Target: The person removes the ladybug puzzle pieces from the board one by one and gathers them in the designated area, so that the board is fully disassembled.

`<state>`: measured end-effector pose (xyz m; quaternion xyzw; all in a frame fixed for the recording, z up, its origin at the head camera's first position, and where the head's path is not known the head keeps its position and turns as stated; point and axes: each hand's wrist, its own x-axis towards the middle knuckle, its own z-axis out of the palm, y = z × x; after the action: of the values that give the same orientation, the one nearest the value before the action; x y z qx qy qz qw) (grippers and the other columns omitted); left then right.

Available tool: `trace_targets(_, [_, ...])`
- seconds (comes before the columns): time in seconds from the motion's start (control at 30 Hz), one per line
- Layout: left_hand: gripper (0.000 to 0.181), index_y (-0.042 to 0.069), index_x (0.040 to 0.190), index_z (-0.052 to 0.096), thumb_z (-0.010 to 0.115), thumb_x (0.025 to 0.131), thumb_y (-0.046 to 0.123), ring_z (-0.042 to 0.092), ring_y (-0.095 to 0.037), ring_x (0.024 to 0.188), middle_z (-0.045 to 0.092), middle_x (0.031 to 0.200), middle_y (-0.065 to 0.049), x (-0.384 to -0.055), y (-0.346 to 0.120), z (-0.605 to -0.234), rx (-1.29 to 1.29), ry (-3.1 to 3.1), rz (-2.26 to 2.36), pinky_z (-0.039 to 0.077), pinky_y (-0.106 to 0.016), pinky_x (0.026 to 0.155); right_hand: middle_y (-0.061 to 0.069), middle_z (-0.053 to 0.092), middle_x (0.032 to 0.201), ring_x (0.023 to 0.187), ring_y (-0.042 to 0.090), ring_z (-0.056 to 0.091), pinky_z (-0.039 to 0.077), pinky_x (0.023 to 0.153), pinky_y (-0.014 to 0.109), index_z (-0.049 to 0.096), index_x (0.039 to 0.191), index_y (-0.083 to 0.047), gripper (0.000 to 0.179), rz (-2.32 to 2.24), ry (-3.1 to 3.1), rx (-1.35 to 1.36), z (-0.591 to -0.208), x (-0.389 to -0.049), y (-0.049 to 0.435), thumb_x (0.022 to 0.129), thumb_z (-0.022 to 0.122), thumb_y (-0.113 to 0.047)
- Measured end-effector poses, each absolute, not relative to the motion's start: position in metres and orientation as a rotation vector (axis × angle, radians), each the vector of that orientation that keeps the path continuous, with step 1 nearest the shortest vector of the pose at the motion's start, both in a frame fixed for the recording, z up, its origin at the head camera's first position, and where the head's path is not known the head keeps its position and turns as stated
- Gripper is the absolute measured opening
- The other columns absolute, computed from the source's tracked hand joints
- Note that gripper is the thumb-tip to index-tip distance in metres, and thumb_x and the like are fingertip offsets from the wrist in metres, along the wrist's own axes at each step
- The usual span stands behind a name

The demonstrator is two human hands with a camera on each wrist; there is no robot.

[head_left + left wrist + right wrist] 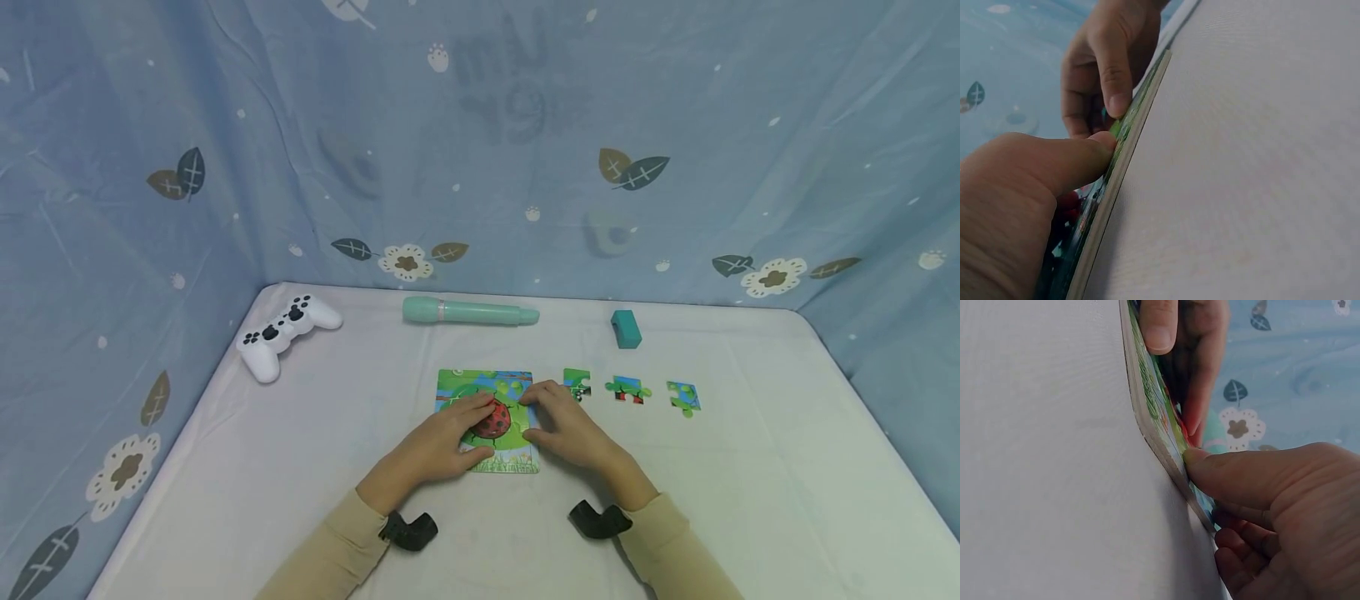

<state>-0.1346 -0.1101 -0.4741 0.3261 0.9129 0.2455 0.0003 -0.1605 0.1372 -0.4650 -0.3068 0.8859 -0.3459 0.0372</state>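
Note:
A square ladybug jigsaw puzzle [504,461] lies flat on the table in front of me, a red spotted ladybug at its middle. My left hand [435,446] rests on it from the left, fingers stretched over the ladybug and thumb near the front edge. On the right side, my right hand [572,427] holds the puzzle's edge. In the right wrist view the right thumb [1235,475] presses on the picture while the other fingers [1244,550] curl at the edge. The right palm is hidden in the head view.
Three loose puzzle pieces lie to the right: a green one [577,382], a middle one [628,387] and a blue-green one [684,397]. Behind them sits a teal block [626,329]. A mint-green flashlight-shaped tube [471,312] and a white game controller [288,333] are farther back.

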Motion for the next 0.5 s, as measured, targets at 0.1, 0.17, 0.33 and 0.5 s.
trace_targets(0.1, [0.064,0.006,0.139,0.048,0.064,0.088,0.042,0.038,-0.02,0.137,0.041,0.149,-0.005,-0.1342,-0.1099,-0.4732,1.017,2.871,0.767,0.041,-0.038,0.107,0.008,0.053,0.123,0.12,0.027,0.046,0.039,0.102,0.049,0.057,0.116,-0.006,0.039,-1.075,2.716,-0.945,-0.4644,-0.1599,0.1366,0.081,0.074,-0.013])
trace_targets(0.17, [0.065,0.006,0.139,0.048,0.065,0.088,0.042,0.039,-0.02,0.137,0.041,0.149,-0.004,-0.134,-0.1098,-0.4729,1.009,2.871,0.766,0.041,-0.037,0.107,0.009,0.053,0.122,0.119,0.027,0.046,0.039,0.102,0.048,0.056,0.116,-0.005,0.04,-1.083,2.716,-0.95,-0.4637,-0.1593,0.136,0.081,0.074,-0.012])
trace_targets(0.33, [0.065,0.006,0.139,0.048,0.064,0.088,0.042,0.038,-0.02,0.138,0.041,0.149,-0.004,-0.1336,-0.1098,-0.4716,0.993,2.864,0.767,0.04,-0.037,0.108,0.008,0.055,0.12,0.117,0.026,0.048,0.04,0.102,0.047,0.054,0.116,-0.004,0.041,-1.069,2.731,-0.961,-0.4611,-0.1575,0.1349,0.081,0.073,-0.011])
trace_targets(0.5, [0.065,0.006,0.139,0.048,0.064,0.088,0.043,0.038,-0.021,0.137,0.041,0.149,-0.004,-0.1343,-0.1097,-0.4717,1.005,2.868,0.764,0.04,-0.037,0.108,0.007,0.056,0.117,0.114,0.024,0.05,0.043,0.099,0.045,0.055,0.116,-0.005,0.04,-1.002,2.781,-0.995,-0.461,-0.1575,0.1348,0.082,0.073,-0.013])
